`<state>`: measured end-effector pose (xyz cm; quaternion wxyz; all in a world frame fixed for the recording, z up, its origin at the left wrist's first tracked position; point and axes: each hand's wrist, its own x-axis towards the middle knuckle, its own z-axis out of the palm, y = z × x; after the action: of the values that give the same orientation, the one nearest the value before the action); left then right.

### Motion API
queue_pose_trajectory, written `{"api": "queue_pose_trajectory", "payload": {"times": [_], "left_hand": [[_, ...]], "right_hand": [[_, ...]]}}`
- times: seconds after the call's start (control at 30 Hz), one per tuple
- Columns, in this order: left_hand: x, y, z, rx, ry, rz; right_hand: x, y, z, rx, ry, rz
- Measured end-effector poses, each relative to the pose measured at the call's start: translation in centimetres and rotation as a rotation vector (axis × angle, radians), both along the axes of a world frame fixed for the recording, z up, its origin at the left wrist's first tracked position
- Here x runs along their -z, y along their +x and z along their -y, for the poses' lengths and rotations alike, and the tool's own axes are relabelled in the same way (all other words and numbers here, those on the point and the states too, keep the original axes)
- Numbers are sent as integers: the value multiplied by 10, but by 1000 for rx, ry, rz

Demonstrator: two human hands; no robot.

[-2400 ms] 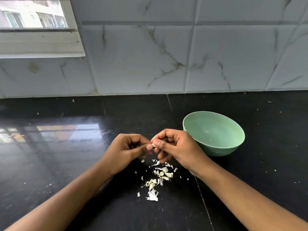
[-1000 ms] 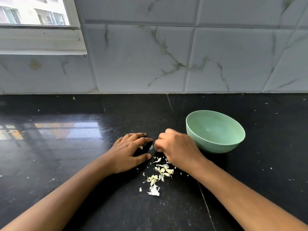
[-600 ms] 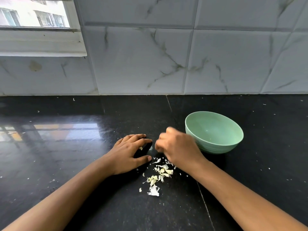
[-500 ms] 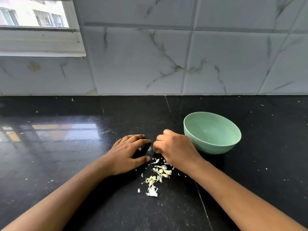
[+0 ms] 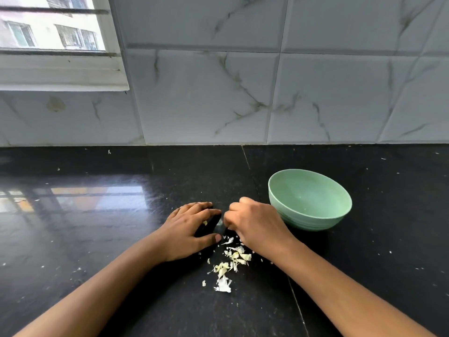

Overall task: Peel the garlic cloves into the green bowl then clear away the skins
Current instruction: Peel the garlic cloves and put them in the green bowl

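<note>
The counter [image 5: 97,239] is polished black stone with a thin seam running toward the wall, dotted with pale specks. It mirrors the window [image 5: 53,32] that sits at upper left with a white sill. Behind the counter rises a wall of white tiles [image 5: 206,98] veined in grey.

The bowl [image 5: 308,222] stands upright on the counter, right of centre. The skins [image 5: 230,261] lie in a small loose heap nearer the person, between the two forearms.

The left hand [image 5: 187,229] lies palm down on the stone, fingers straight and thumb spread out to the side. The right hand [image 5: 255,224] rests knuckles up just beside the bowl's left wall, its fingers curled under. Whether they grip a clove cannot be told, for the fingertips are hidden.

About two seconds earlier both hands were lifted off the counter, their fingertips pinched together on a small pale piece. Now they are down on the stone, slightly apart. Over the last second their pose has hardly changed. The bowl and the skins have kept their places.
</note>
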<state>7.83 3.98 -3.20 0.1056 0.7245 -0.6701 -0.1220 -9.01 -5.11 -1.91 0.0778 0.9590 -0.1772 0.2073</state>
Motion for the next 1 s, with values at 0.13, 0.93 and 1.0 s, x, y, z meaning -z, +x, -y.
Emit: {"api": "queue_pose_trajectory", "payload": {"times": [0.13,0.93,1.0], "left_hand": [[-2,0,-1,-1,-10,-85],[-24,-26,-13,87,-801,-541],[-24,-27,-13,64,-804,-544]], "right_hand": [[-12,-13,8,59,639,273],[-25,-16,-13,-58,1608,549],[-27,-17,-14,-71,1483,579]]}}
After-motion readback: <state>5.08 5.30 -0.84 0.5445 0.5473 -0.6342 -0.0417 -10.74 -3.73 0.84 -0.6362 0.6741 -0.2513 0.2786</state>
